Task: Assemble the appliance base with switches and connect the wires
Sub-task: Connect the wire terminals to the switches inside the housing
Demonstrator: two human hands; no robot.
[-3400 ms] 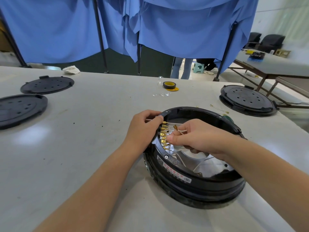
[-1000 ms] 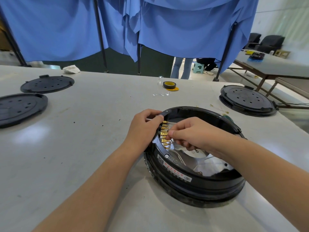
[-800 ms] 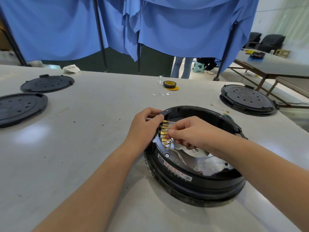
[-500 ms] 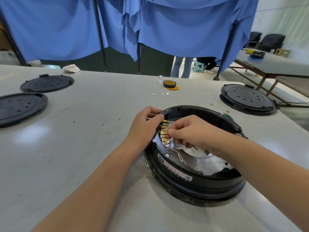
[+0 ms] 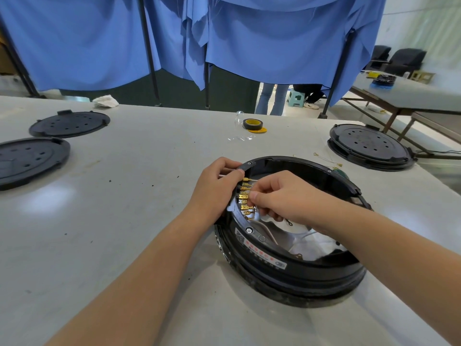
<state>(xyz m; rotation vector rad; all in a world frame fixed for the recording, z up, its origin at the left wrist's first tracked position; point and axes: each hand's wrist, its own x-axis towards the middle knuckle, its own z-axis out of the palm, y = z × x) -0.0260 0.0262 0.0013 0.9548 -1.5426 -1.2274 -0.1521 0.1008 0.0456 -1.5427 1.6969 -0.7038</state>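
**Both hands at the terminal row inside the base**

The round black plastic appliance base (image 5: 294, 248) sits open side up on the grey table (image 5: 129, 221), towards its near right part. Along its inner left wall runs a column of small brass spade terminals (image 5: 245, 196), with thin white wires (image 5: 252, 180) leading off them. The left hand (image 5: 217, 188) curls over the rim beside the terminals and holds a white wire under the thumb. The right hand (image 5: 282, 198) reaches inside the ring, its fingertips (image 5: 253, 196) pinched narrowly on one terminal in the row.

Farther out lie two flat black perforated covers (image 5: 69, 123) at the left, another black round base (image 5: 369, 146) at the right, and a black-and-yellow tape roll (image 5: 253, 124) beyond.
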